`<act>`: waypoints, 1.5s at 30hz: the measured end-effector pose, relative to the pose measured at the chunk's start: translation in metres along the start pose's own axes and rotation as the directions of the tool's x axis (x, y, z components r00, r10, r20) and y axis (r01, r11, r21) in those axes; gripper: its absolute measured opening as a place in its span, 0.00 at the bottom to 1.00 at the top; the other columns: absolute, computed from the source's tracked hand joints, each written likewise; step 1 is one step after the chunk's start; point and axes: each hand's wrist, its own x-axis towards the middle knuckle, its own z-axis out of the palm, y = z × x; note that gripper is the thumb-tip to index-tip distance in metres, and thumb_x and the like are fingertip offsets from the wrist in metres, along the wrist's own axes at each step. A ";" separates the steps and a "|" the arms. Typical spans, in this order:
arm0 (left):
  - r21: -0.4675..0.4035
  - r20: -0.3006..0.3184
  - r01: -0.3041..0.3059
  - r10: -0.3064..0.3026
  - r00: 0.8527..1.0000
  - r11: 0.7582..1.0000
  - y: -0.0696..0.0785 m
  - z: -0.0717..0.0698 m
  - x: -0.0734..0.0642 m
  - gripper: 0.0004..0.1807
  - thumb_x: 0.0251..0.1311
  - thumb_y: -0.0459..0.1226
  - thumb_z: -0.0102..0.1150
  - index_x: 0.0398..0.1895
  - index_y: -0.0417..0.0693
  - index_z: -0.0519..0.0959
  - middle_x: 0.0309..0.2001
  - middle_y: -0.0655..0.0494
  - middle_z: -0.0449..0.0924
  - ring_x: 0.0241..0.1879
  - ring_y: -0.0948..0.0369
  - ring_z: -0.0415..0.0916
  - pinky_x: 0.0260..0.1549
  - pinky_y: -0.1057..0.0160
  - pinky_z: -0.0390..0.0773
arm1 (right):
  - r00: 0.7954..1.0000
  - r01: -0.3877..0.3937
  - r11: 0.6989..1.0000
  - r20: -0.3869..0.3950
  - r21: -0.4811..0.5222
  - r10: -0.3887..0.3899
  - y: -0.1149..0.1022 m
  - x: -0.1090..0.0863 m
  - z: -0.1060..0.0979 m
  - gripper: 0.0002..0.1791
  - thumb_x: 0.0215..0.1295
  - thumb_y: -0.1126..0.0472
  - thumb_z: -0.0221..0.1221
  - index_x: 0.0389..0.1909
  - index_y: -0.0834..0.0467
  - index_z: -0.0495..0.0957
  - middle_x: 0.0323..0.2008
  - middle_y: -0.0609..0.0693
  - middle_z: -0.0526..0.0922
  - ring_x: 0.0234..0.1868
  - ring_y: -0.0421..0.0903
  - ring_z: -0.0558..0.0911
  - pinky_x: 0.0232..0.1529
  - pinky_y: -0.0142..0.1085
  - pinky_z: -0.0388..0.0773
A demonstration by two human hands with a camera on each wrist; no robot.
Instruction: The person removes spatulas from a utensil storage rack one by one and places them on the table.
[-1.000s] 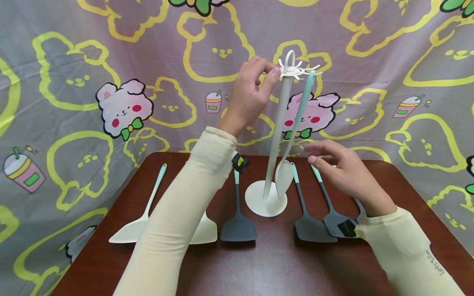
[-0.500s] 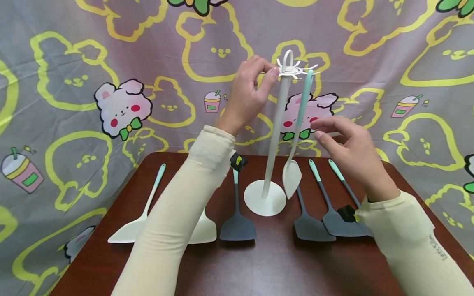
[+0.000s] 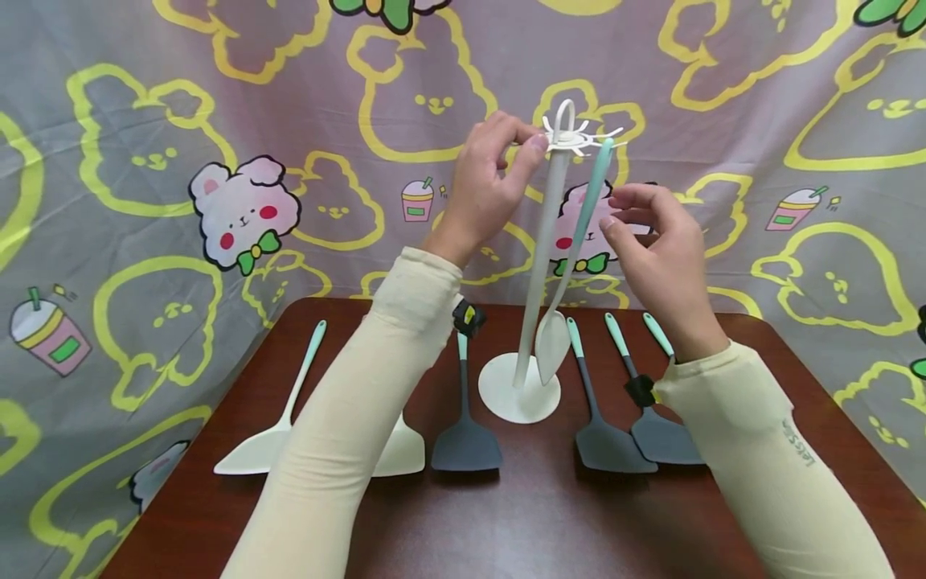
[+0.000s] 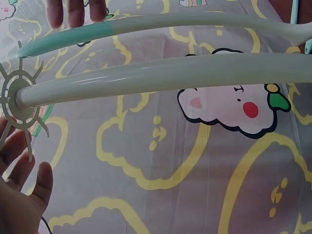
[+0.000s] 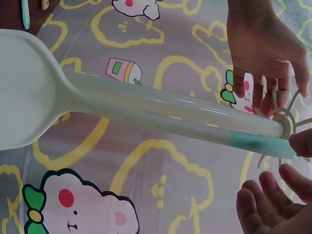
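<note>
A white utensil stand (image 3: 538, 265) has a pole, a round base and a ring of hooks at its top. At that ring my left hand (image 3: 492, 173) pinches a hook between thumb and fingers. From a hook on the right hangs a white spoon (image 3: 553, 342) with a mint handle, its bowl low beside the pole. Just right of the handle, my right hand (image 3: 661, 249) holds nothing, fingers loosely bent and apart from it. The left wrist view shows the spoon's handle (image 4: 63, 41) ending at a hook, with right fingertips (image 4: 75, 12) beside it.
On the brown table (image 3: 470, 531) lie a white spatula (image 3: 253, 452) at left, another white spatula (image 3: 403, 450) partly behind my left sleeve, and a grey spatula (image 3: 465, 446). Further grey spatulas (image 3: 611, 448) lie right of the stand. A patterned curtain (image 3: 325, 96) hangs behind.
My right hand has risen from low over the right-hand spatulas to beside the spoon's handle. The hanging spoon swung right, then back toward the pole. My left hand stays at the ring.
</note>
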 end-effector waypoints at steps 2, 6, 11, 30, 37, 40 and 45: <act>0.004 0.004 0.001 -0.001 1.000 1.000 0.000 0.001 0.000 0.14 0.69 0.41 0.49 0.39 0.41 0.80 0.43 0.49 0.80 0.43 0.60 0.71 0.43 0.69 0.66 | 1.000 -0.008 1.000 0.008 -0.005 0.008 0.002 0.003 0.002 0.20 0.66 0.59 0.60 0.58 0.59 0.76 0.51 0.45 0.80 0.48 0.32 0.79 0.47 0.23 0.75; 0.018 0.013 -0.012 0.012 1.000 1.000 0.001 0.003 0.000 0.14 0.69 0.41 0.48 0.39 0.41 0.80 0.42 0.49 0.81 0.41 0.59 0.70 0.44 0.70 0.65 | 0.999 -0.024 1.000 0.034 -0.016 0.025 0.005 0.006 0.006 0.21 0.67 0.58 0.60 0.59 0.60 0.75 0.53 0.49 0.80 0.48 0.32 0.79 0.48 0.23 0.76; 0.027 0.017 -0.016 0.016 1.000 1.000 0.001 0.003 0.000 0.14 0.70 0.41 0.48 0.40 0.41 0.80 0.42 0.49 0.80 0.40 0.59 0.69 0.45 0.71 0.64 | 1.000 -0.004 1.000 0.023 -0.024 0.004 0.009 0.008 0.010 0.20 0.68 0.56 0.60 0.58 0.59 0.75 0.49 0.44 0.80 0.46 0.31 0.79 0.47 0.23 0.76; 0.023 0.009 0.011 -0.011 1.000 1.000 0.001 0.000 -0.001 0.14 0.70 0.41 0.47 0.39 0.42 0.80 0.43 0.50 0.80 0.45 0.60 0.70 0.43 0.71 0.64 | 0.999 0.033 0.999 -0.014 0.029 -0.032 0.031 -0.001 0.031 0.11 0.66 0.59 0.63 0.44 0.60 0.86 0.27 0.26 0.81 0.28 0.27 0.80 0.32 0.21 0.73; 0.014 -0.005 0.010 -0.010 1.000 1.000 0.000 0.000 -0.002 0.14 0.70 0.41 0.47 0.38 0.41 0.79 0.44 0.49 0.81 0.45 0.59 0.71 0.43 0.70 0.65 | 0.998 0.021 0.999 -0.058 0.041 -0.019 0.033 -0.006 0.033 0.11 0.66 0.59 0.63 0.46 0.57 0.87 0.27 0.25 0.81 0.27 0.27 0.80 0.34 0.19 0.77; 0.005 -0.007 0.019 -0.019 1.000 1.000 -0.001 0.001 -0.003 0.14 0.70 0.41 0.47 0.38 0.41 0.80 0.45 0.49 0.81 0.47 0.58 0.71 0.42 0.69 0.66 | 0.997 0.035 0.998 -0.065 0.043 -0.032 0.032 -0.008 0.033 0.10 0.66 0.59 0.63 0.45 0.56 0.87 0.27 0.24 0.80 0.27 0.27 0.79 0.34 0.19 0.76; 0.010 -0.002 0.023 -0.023 1.000 1.000 0.001 0.000 -0.002 0.14 0.70 0.41 0.46 0.39 0.42 0.80 0.45 0.49 0.81 0.47 0.58 0.70 0.41 0.71 0.65 | 0.993 0.084 0.996 -0.084 0.016 -0.083 0.030 -0.008 0.032 0.09 0.66 0.60 0.62 0.43 0.57 0.88 0.28 0.28 0.79 0.26 0.28 0.77 0.32 0.20 0.75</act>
